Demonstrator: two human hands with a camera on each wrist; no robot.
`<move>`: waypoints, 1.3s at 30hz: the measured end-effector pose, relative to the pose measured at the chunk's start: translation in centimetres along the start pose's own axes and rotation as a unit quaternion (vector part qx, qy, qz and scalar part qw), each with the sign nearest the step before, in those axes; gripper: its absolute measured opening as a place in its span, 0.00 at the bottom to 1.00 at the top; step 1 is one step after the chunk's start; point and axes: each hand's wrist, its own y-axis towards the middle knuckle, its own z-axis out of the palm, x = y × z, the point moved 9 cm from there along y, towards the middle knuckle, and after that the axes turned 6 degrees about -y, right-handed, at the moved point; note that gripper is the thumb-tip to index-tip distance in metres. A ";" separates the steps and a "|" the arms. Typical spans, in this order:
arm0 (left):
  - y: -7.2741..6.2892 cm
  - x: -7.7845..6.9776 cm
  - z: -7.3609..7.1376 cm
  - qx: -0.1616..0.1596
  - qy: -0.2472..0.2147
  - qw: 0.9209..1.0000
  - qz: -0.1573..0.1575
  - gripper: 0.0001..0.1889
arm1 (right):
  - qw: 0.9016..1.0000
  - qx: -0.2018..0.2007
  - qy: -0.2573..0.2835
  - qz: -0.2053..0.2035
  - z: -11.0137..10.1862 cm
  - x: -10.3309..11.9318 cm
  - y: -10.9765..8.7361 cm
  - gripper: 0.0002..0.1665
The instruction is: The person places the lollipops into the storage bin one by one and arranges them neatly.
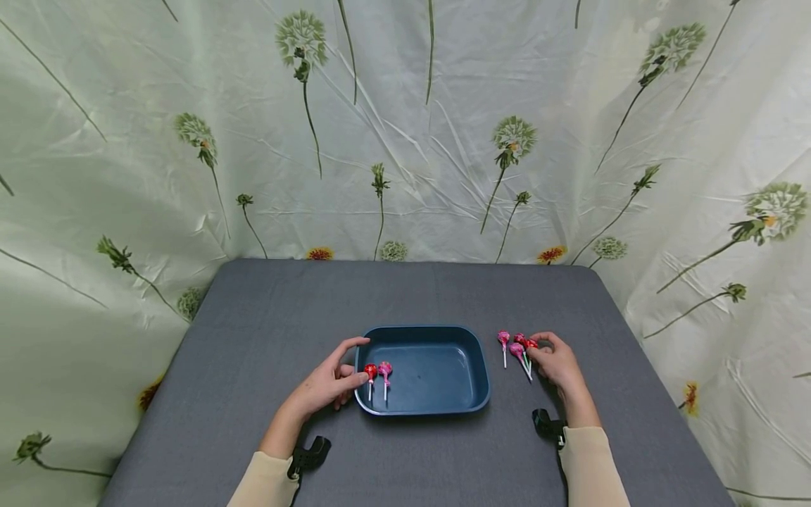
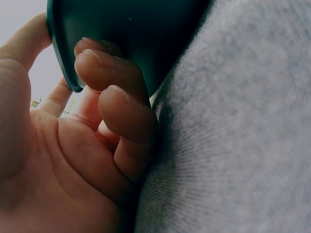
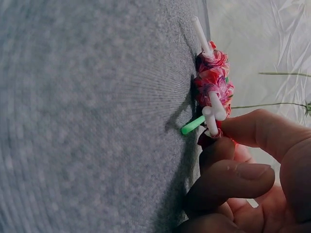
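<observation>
Steadying a blue tray (image 1: 437, 380) with the left hand (image 1: 326, 384) while pinching a red lollipop (image 1: 532, 344) with the right hand (image 1: 559, 365), right of the tray.
Gripping the tray at its left end, with the thumb at the rim and several fingers (image 2: 127, 114) curled against the outer wall; closed at thumb and forefinger on the red lollipop. Lying inside the tray near its left wall, side by side: a second red lollipop (image 1: 370, 369) and a pink lollipop (image 1: 384, 368). Bunched on the grey desk (image 1: 418, 458) right of the tray, beside the right hand: three more lollipops (image 1: 517, 350).
</observation>
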 end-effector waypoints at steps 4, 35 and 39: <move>-0.1 0.0 0.1 0.004 -0.002 1.000 0.003 0.35 | 1.000 -0.006 0.004 -0.002 -0.1 0.1 -0.1 0.23; 0.0 0.0 0.0 0.006 -0.004 1.000 0.011 0.35 | 0.995 0.030 0.063 -0.067 0.2 5.9 -3.7 0.24; 0.0 0.1 0.0 0.005 -0.003 1.000 0.010 0.35 | 0.994 0.034 0.075 -0.078 0.7 6.6 -3.8 0.24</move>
